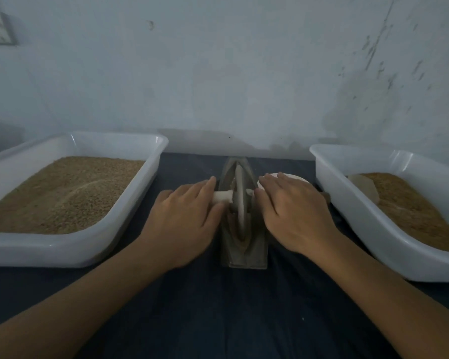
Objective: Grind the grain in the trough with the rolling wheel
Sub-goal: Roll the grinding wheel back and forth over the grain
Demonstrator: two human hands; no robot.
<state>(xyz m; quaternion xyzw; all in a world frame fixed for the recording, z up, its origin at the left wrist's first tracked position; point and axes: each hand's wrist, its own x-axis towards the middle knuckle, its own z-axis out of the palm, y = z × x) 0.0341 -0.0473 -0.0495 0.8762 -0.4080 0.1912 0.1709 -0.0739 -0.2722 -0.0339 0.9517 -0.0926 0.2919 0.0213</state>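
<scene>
A narrow grey boat-shaped trough (255,251) lies lengthwise on the dark cloth in the middle. A thin grey rolling wheel (239,195) stands upright in its groove on a pale axle handle (222,196). My left hand (184,216) lies flat on the left end of the axle, fingers straight. My right hand (293,211) presses flat on the right end, which it hides. Brown grain (241,243) shows in the groove near the trough's near end.
A white tub (62,248) of brown grain sits at the left. Another white tub (360,221) at the right holds grain and a pale scoop-like piece (363,187). A white round dish (296,177) peeks out behind my right hand. A pale wall rises behind.
</scene>
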